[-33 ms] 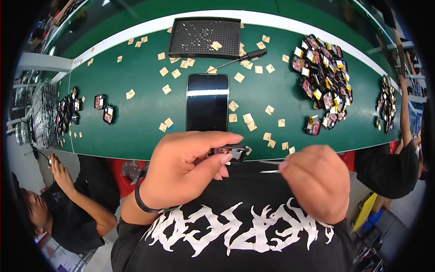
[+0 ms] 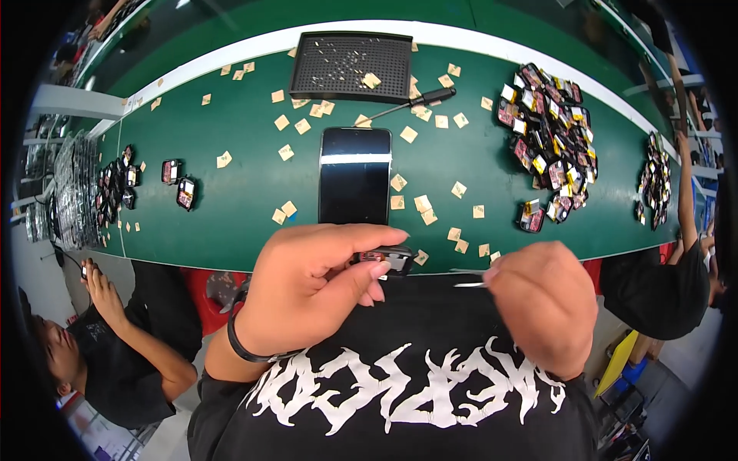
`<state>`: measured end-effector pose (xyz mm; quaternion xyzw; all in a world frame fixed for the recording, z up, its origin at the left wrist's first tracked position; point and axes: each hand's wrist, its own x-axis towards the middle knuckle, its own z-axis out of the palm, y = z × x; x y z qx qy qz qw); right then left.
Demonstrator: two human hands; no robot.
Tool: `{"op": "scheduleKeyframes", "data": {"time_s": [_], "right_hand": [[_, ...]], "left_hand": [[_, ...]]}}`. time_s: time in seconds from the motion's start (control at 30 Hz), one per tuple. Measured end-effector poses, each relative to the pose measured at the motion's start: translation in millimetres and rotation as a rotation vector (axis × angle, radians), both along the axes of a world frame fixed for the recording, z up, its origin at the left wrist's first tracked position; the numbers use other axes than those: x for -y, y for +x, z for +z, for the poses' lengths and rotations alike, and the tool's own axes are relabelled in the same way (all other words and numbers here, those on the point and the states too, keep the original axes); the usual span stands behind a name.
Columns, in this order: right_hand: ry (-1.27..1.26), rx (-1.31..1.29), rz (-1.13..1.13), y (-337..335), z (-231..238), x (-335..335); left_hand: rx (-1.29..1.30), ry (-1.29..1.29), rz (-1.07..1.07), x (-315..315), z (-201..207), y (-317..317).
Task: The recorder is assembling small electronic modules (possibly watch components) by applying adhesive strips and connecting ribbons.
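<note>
Gripping tweezers (image 2: 469, 285) in curled fingers, the right hand (image 2: 546, 307) has edged away, so no tip touches the unit (image 2: 397, 263), pinched by the left hand (image 2: 311, 269) at the table's (image 2: 246, 200) near edge.

Pinching a small black device (image 2: 397, 263) in the left hand (image 2: 311, 280) by the near edge of the tabletop (image 2: 250, 184) — holding tweezers (image 2: 470, 285) in the right hand (image 2: 547, 303).

1 wide head-worn fisheye looks down on the 2 nearby hands (image 2: 311, 280).
</note>
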<state>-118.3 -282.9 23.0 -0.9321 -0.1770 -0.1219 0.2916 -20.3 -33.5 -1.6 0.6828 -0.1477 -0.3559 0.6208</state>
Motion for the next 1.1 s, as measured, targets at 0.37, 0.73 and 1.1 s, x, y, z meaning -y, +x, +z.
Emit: {"op": "scheduleKeyframes", "data": {"time_s": [0.37, 0.73, 1.1], "right_hand": [[0.415, -0.320, -0.295, 1.3, -16.3, -7.9], [0.361, -0.179, 0.266, 46.5, 10.0, -60.8], [0.682, -0.451, -0.003, 44.5, -11.8, -95.4]], "left_hand": [[-0.153, -0.241, 0.174, -35.6, 1.5, 3.8], [-0.058, -0.331, 0.113, -56.9, 6.6, -13.6], [0.180, -0.195, 0.101, -66.5, 4.4, -15.5]]}}
